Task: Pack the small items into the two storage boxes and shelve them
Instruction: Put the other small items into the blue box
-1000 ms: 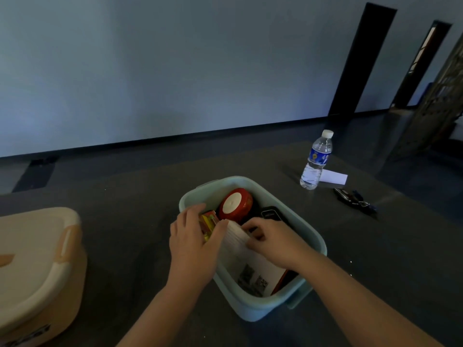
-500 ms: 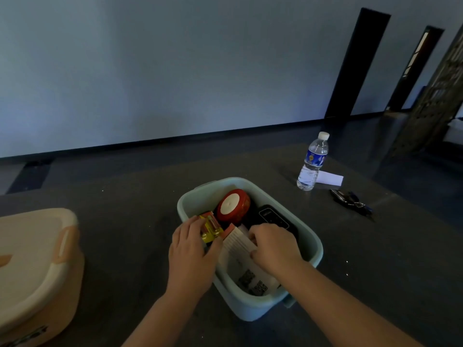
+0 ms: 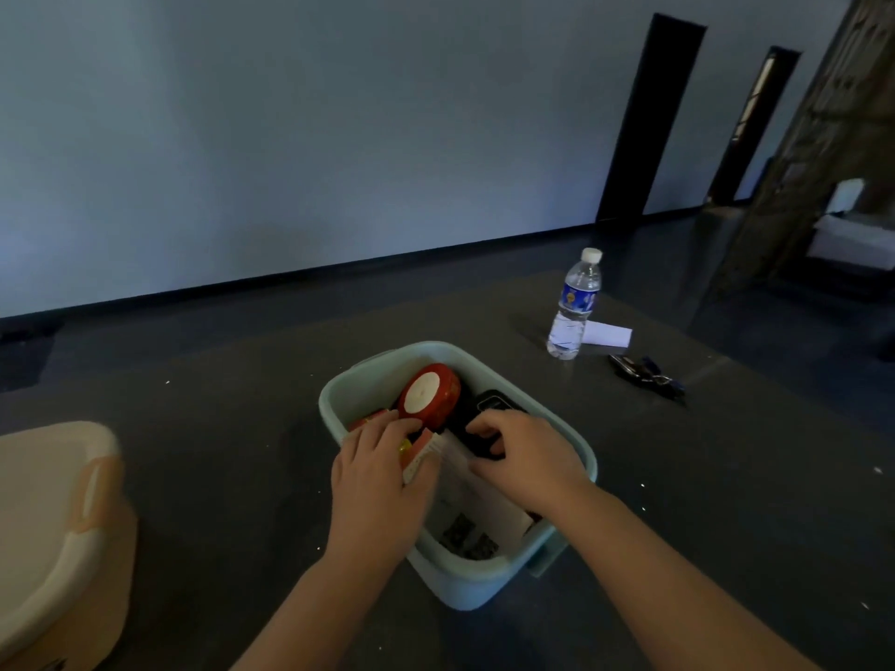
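A light blue storage box (image 3: 484, 581) stands open on the dark table. Inside it are a red round tin with a white lid (image 3: 428, 394), a black device (image 3: 496, 403) and a white booklet with printed codes (image 3: 477, 523). My left hand (image 3: 378, 481) reaches in at the box's left side. Its fingers and thumb curl round a small yellow pack (image 3: 405, 447), which is mostly hidden. My right hand (image 3: 530, 460) is over the middle, with curled fingers pinching the booklet's upper edge beside the black device. A beige storage box with its lid on (image 3: 53, 496) sits at the far left.
A water bottle (image 3: 575, 305) stands at the back right with a white card (image 3: 609, 334) beside it. A bunch of keys (image 3: 646, 372) lies nearer. The table's far edge runs behind the blue box, with dark floor beyond it.
My left hand has pushed the yellow pack lower into the box, so it is nearly covered. My right hand has slid up the booklet toward the black device.
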### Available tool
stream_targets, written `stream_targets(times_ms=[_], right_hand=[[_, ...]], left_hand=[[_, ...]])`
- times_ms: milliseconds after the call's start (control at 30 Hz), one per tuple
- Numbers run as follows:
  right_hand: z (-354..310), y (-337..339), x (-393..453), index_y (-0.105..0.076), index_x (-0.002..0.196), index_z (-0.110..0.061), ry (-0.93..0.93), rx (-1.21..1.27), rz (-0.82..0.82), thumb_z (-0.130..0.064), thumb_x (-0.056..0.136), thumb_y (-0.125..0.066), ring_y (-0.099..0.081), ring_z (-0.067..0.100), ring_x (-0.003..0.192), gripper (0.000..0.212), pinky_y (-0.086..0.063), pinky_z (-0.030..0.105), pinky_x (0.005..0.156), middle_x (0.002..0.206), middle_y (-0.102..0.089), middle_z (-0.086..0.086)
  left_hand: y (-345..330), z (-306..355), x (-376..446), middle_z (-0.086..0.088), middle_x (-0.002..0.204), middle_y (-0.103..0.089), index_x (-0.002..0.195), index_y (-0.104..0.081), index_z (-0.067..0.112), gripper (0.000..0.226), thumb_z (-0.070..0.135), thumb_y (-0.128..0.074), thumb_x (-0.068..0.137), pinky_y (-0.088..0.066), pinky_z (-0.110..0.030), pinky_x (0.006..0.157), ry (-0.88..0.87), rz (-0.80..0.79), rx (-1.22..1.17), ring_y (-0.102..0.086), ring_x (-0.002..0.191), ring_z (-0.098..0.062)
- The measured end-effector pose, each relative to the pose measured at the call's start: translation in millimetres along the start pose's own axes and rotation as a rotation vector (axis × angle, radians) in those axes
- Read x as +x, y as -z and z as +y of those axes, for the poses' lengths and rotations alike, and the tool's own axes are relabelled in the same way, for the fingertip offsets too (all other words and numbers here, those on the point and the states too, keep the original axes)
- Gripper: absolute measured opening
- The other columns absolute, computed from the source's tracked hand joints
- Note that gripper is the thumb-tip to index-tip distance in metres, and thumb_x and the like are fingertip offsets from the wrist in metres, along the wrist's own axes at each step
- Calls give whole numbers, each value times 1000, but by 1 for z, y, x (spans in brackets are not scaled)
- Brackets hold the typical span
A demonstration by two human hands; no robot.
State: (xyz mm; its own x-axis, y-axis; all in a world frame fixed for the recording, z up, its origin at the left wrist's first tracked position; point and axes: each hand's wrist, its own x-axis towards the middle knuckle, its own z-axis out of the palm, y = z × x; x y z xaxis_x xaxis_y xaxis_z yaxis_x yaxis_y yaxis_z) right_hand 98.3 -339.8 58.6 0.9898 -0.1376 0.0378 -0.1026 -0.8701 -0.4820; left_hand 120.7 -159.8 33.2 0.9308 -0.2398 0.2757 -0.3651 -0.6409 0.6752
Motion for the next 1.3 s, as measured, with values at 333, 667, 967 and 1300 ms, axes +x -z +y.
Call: stream_targets(times_ms=[333, 667, 967, 1300], right_hand=[[52, 53, -109, -60, 117, -37, -354, 256, 380, -33, 78, -74, -59, -2, 96, 42, -52, 28, 89, 109, -62, -19], [152, 85, -301, -60, 120, -37, -907, 171, 674, -34, 76, -75, -61, 2, 93, 46, -52, 28, 86, 103, -64, -16], [218, 93, -389, -60, 113, -39, -1075, 188, 687, -29, 80, -73, -61, -3, 90, 37, -53, 22, 82, 95, -63, -19], [341, 120, -376, -63, 112, -33, -1167, 145, 701, -30, 85, -66, -60, 7, 94, 27, -55, 30, 80, 108, -62, -11]], left_hand=[[-38, 92, -13, 10, 134, -49, 117, -57, 34, 32, 36, -61, 85, -26, -37, 107, -268, -200, -77, -39, 126, -16], [-153, 218, -96, 14, 132, -48, 114, -58, 38, 29, 37, -62, 85, -28, -34, 105, -616, -624, -277, -39, 127, -10], [-242, 283, -155, 15, 127, -50, 122, -53, 35, 39, 40, -64, 85, -39, -22, 94, -664, -887, -212, -44, 112, 0], [-354, 358, -177, 9, 126, -46, 126, -47, 33, 52, 49, -66, 81, -43, -32, 97, -618, -888, -56, -45, 116, -9]])
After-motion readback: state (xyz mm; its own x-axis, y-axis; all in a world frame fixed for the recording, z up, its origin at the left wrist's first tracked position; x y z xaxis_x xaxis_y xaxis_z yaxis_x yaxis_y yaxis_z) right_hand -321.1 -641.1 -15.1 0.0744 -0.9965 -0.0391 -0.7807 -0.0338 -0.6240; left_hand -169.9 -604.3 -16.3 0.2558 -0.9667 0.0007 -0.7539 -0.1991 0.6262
